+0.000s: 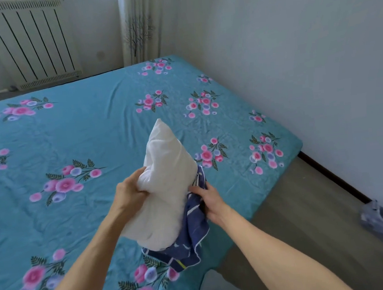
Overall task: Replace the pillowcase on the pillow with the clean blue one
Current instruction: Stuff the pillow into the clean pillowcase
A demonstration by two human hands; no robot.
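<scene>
Bare pillow half out of the blue pillowcase, held above the bed

The white pillow stands tilted, its long axis running from near up and away; the left hand grips its left flank, fingers dug in. The right hand pinches the blue pillowcase bunched round the pillow's near end, just right of it, over the bed. Sliding the case along that axis comes next, I judge.

A home bedroom is shown: a bed covered with a teal flowered sheet is set against a plain wall, a white radiator and a patterned curtain are seen behind it, and wood-look flooring alongside.
</scene>
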